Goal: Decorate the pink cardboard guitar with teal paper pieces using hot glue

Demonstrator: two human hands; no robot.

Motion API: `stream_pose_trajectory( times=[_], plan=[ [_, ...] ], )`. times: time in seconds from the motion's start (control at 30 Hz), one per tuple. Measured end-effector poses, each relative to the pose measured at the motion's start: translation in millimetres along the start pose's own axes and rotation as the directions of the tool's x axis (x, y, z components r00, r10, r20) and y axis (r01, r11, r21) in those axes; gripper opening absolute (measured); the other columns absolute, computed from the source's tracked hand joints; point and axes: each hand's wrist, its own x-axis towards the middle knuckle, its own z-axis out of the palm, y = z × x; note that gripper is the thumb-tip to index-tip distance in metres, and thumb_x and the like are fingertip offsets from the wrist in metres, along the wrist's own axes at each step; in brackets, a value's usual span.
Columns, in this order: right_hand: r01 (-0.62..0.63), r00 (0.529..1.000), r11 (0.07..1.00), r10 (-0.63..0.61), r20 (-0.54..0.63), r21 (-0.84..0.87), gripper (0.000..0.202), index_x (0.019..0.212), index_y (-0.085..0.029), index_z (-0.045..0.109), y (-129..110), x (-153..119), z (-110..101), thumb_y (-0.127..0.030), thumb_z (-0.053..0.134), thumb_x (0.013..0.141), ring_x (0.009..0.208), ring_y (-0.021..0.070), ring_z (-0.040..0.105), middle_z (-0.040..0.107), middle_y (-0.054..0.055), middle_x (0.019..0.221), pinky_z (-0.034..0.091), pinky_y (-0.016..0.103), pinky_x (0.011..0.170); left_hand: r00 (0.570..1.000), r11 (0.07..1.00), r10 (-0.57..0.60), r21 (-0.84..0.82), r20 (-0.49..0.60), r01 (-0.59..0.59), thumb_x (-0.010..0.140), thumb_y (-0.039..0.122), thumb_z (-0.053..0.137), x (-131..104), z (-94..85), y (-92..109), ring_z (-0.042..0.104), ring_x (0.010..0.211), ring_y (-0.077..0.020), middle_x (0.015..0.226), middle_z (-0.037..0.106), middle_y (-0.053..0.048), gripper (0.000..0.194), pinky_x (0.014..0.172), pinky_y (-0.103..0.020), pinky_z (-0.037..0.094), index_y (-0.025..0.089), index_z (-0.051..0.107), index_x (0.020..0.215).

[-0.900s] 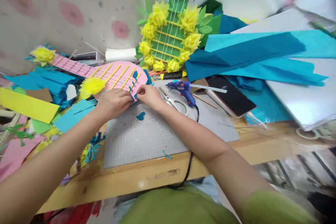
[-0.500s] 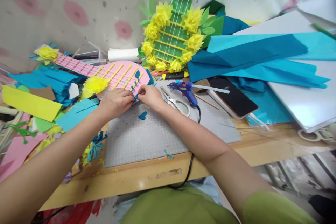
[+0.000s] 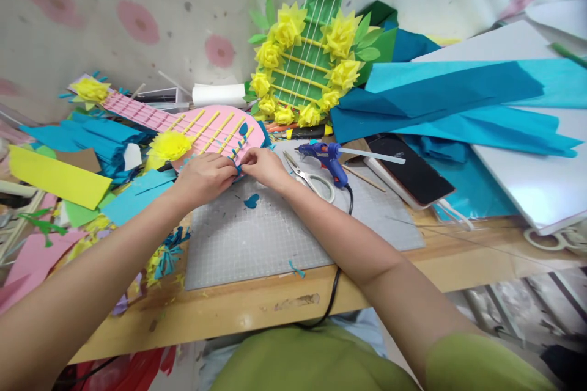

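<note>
A pink paper lute (image 3: 208, 115) with yellow bars, a yellow flower (image 3: 170, 145) and small blue pieces lies slanted on the table, its rounded body towards the middle. My left hand (image 3: 206, 178) rests on the body's near edge, fingers bent and closed on it. Close beside it, my right hand (image 3: 263, 168) is closed in a pinch at the same edge. A bit of blue paper (image 3: 238, 169) shows between the fingertips; most of it is hidden. Just below lies a loose blue heart-shaped paper piece (image 3: 251, 201) on the grey cutting mat (image 3: 257, 244).
Right of my hands are scissors (image 3: 321, 186), a blue glue gun (image 3: 328, 159) with its cord, and a phone (image 3: 406, 168). A green paper instrument (image 3: 302, 70) with yellow flowers stands behind. Blue paper sheets (image 3: 440, 98) cover the right; paper scraps (image 3: 59, 177) crowd the left.
The whole view has shifted slightly. Both hands stay at the lute's near edge in almost the same pose.
</note>
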Motion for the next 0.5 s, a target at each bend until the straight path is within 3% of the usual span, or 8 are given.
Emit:
stream_pose_trajectory(
  times=[0.23,0.37,0.5],
  plan=[
    [0.025,0.999,0.999,-0.026,0.041,0.047,0.008,0.077,-0.019,0.064,0.0,-0.7,-1.8,-0.02,0.061,0.07,0.076,0.0123,0.062,0.068,-0.002,0.08,0.045,0.023,0.069,0.999,0.997,-0.025,-0.075,-0.034,0.023,0.085,0.024,0.045,-0.9,1.7,-0.7,0.062,0.076,-0.0182,0.079,0.068,-0.005,0.025,0.069,-0.032,0.048,0.021,0.067,0.074],
    [0.03,0.999,0.998,-0.03,0.012,0.057,0.01,0.078,-0.019,0.062,-1.2,-0.1,-8.0,-0.027,0.056,0.077,0.078,0.0121,0.062,0.068,-0.001,0.081,0.045,0.023,0.073,0.999,0.998,-0.023,-0.061,-0.039,0.02,0.085,0.023,0.046,-1.5,1.9,-0.2,0.062,0.076,-0.018,0.078,0.068,-0.005,0.024,0.069,-0.032,0.047,0.02,0.067,0.073],
    [0.06,0.998,0.995,-0.062,0.02,0.081,0.013,0.085,-0.02,0.06,0.4,0.3,-7.6,-0.017,0.052,0.076,0.079,0.0112,0.063,0.068,-0.003,0.081,0.046,0.023,0.074,0.999,0.999,-0.014,-0.039,-0.029,0.013,0.087,0.024,0.044,-1.4,1.6,0.4,0.062,0.076,-0.0182,0.079,0.068,-0.005,0.026,0.068,-0.032,0.047,0.02,0.067,0.074]
  ],
)
